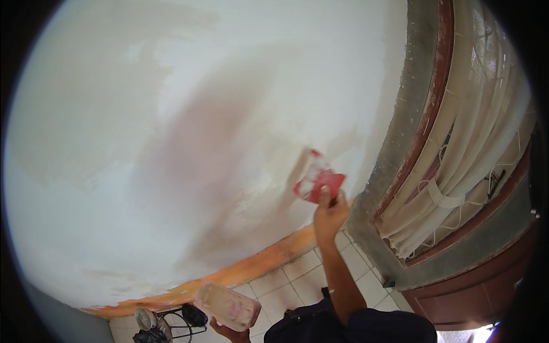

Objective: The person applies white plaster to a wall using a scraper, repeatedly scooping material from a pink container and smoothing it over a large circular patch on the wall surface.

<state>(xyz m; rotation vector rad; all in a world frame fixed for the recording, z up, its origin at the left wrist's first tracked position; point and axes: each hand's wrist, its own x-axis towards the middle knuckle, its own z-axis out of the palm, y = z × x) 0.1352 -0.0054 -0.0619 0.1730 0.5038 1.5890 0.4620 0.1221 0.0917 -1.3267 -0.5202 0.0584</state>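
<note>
My right hand (330, 220) is raised to the wall, its fingers closed on a red putty spreader (326, 186). White putty smears part of the spreader's flat blade, which is at or close to the wall surface (274, 143); I cannot tell if it touches. Low in the view, my left hand (229, 332) grips a shallow, pale pink plastic tub (229, 307) from beneath and the side. Whitish putty coats the inside of that tub. Patches of white and duller beige cover the wall, with my shadow across its middle.
An orange band (274, 254) runs along the wall's foot, above a tiled floor (291, 280). At right is a red-framed window with a bunched curtain (457, 171), and a brown door (469, 291) below. A black metal stand (180, 320) holds a pot and dark bags at lower left.
</note>
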